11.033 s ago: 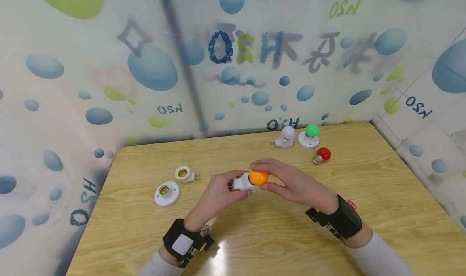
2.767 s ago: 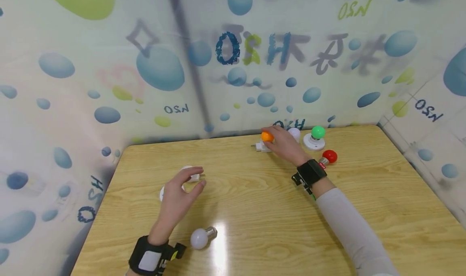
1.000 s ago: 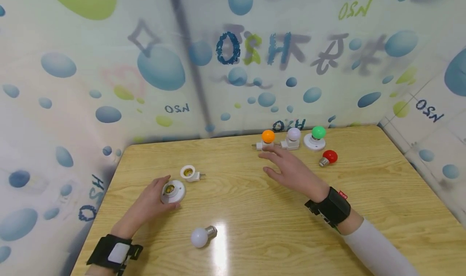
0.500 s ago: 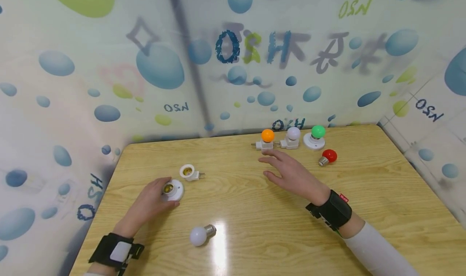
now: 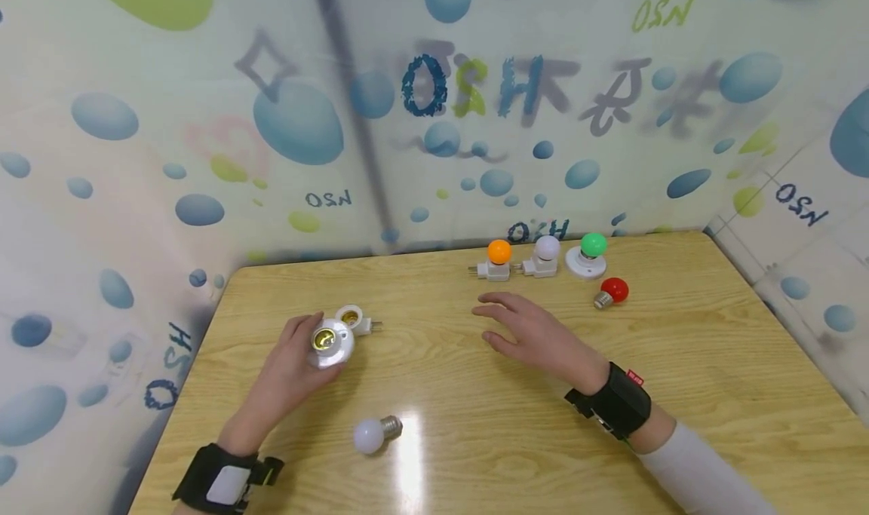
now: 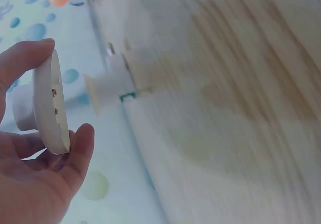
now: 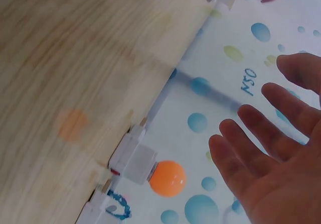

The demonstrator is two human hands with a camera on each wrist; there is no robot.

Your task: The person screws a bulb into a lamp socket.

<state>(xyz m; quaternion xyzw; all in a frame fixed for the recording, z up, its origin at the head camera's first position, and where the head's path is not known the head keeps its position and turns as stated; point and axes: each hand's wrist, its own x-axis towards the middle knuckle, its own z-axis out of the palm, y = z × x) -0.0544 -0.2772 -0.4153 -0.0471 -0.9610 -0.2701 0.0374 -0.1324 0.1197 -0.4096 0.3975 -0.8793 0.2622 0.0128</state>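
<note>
My left hand (image 5: 292, 360) grips a round white lamp holder (image 5: 333, 343) by its rim, its brass-lined socket facing up. In the left wrist view the lamp holder (image 6: 50, 103) is seen edge-on between thumb and fingers, lifted off the table. Just behind it lies a white plug-in socket (image 5: 351, 317) with metal prongs. My right hand (image 5: 536, 338) hovers over the middle of the table, fingers spread and holding nothing. Nearer me a loose white bulb (image 5: 370, 436) lies on its side.
Along the back of the wooden table (image 5: 434, 379) stand an orange bulb (image 5: 499, 252) and a white bulb (image 5: 547, 247) in plug-in sockets. A green bulb (image 5: 594, 245) sits in a round base, with a loose red bulb (image 5: 615, 289) before it. A patterned wall rises behind.
Earlier my right hand put the orange bulb with its socket at the back, then drew away. My left hand took hold of the round lamp holder and has now lifted it off the table.
</note>
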